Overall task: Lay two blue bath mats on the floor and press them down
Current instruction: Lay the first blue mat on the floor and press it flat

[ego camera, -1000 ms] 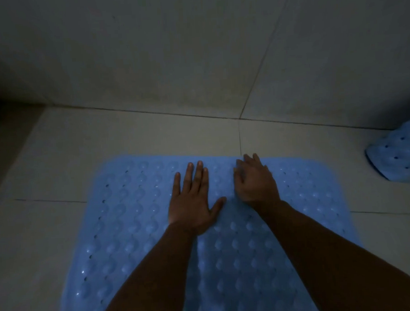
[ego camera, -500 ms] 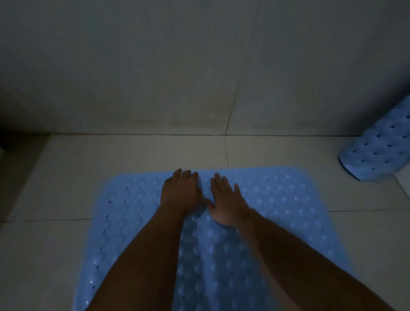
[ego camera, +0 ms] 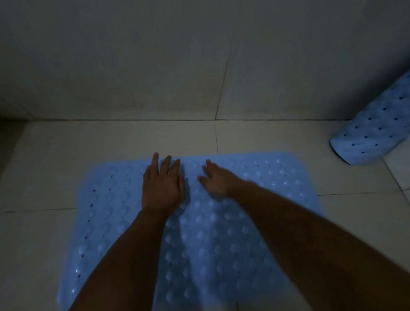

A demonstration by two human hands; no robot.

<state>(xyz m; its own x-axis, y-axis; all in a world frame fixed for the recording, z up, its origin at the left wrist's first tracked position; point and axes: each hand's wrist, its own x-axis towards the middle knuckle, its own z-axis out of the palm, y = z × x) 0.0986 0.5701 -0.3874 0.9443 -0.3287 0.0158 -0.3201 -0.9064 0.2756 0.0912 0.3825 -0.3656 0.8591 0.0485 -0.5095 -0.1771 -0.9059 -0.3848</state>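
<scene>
Right, dim light in here, but the blue bath mat [ego camera: 121, 207] is laid out flat on the tiled floor [ego camera: 37, 235], its far edge running near the wall [ego camera: 146, 51] w/ a strip of bare tile between. Bumpy texture all over it, small holes down the left side.

Both hands are down on the mat's far end, side by side, close but not touching. Left hand [ego camera: 162, 185] is palm-down, fingers straight and slightly fanned, fingertips reaching the mat's far edge, one of them over the edge onto the tile. It grips nothing, just lies flat on the surface. Right hand [ego camera: 215, 181] sits just to its right, also palm-down w/ fingers stretched out, a bit blurred, so can't tell how firmly it bears on the mat. Nothing held there either.

Forearms come in from the near side, crossing over the mat's middle.

Second blue mat [ego camera: 378, 127] is off at the far right, rolled up into a tube, lying on the floor by the wall, well apart from the flat one. Dark dots show all over its outer face.
</scene>
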